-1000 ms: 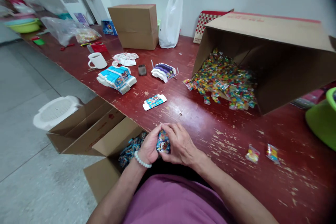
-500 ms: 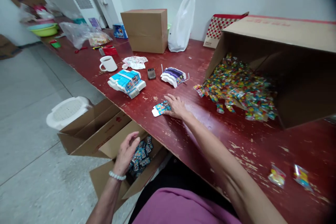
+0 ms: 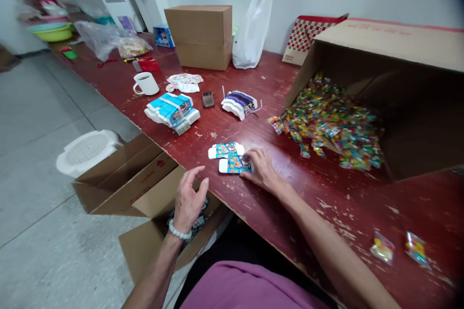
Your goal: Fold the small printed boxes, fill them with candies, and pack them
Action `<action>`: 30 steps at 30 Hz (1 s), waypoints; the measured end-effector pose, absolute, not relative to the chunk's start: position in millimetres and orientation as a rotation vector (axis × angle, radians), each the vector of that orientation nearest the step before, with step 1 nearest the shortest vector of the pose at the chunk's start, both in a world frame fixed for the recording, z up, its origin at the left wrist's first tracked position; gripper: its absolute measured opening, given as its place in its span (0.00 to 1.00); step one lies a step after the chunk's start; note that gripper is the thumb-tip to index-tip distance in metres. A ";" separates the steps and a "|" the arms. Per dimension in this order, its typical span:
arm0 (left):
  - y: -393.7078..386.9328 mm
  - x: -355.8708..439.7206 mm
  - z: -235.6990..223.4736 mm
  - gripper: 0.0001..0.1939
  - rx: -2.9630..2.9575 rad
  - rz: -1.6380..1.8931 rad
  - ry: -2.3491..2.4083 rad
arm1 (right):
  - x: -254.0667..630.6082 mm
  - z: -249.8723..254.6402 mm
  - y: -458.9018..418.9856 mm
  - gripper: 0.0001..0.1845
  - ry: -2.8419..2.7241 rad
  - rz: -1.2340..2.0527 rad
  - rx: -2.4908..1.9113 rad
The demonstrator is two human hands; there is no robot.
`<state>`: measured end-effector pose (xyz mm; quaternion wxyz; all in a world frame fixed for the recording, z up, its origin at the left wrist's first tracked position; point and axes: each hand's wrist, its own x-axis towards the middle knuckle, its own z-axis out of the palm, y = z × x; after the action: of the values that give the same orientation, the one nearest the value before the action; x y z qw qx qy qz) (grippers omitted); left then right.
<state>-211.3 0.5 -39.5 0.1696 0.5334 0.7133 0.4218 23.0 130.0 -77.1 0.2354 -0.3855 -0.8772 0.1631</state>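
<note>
My right hand (image 3: 264,170) grips a small blue printed candy box (image 3: 232,164) by its right end, just over the red table. The box looks flat, with a white flap sticking out on its left. Behind it lies another small blue box (image 3: 222,149), flaps showing at both ends and partly covered by the first. My left hand (image 3: 190,198), with a beaded bracelet, is empty, thumb and fingers apart. It hovers by the table edge, above an open carton (image 3: 137,246) of small blue boxes, most of which it hides.
Banded stacks of blue flat boxes (image 3: 172,110) and purple flat boxes (image 3: 239,104) lie on the red table (image 3: 290,231). At right, a tipped carton (image 3: 391,48) spills wrapped candies (image 3: 326,125). Two candy packets (image 3: 382,247) lie near the front. A white mug (image 3: 147,84) stands far left.
My right hand has drawn one small box toward me and to the right, uncovering a second box behind it. My left hand has risen and moved right toward the table edge.
</note>
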 end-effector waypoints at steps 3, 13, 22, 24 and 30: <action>4.0 -195.1 -24.2 0.20 1.437 1.179 1.849 | 40.6 -65.8 90.5 0.29 -2.372 0.405 -0.873; 16.3 -167.2 -13.8 0.27 0.814 0.210 0.555 | 68.2 2.6 27.2 0.11 -2.571 0.430 -0.552; -10.9 -148.8 -2.9 0.21 0.849 0.462 0.742 | 85.4 -18.7 15.4 0.12 -1.781 1.202 -1.083; -14.2 -149.0 0.3 0.23 0.838 0.448 0.685 | 85.8 -17.4 13.8 0.12 -1.682 1.360 -1.048; -20.9 -129.7 -0.8 0.20 0.708 0.337 0.498 | 80.8 0.3 9.8 0.12 -1.794 1.550 -0.796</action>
<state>-129.7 -20.9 -0.8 0.8940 0.3415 0.2403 0.1623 80.8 9.8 0.3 0.3150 -0.3021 -0.6807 0.5883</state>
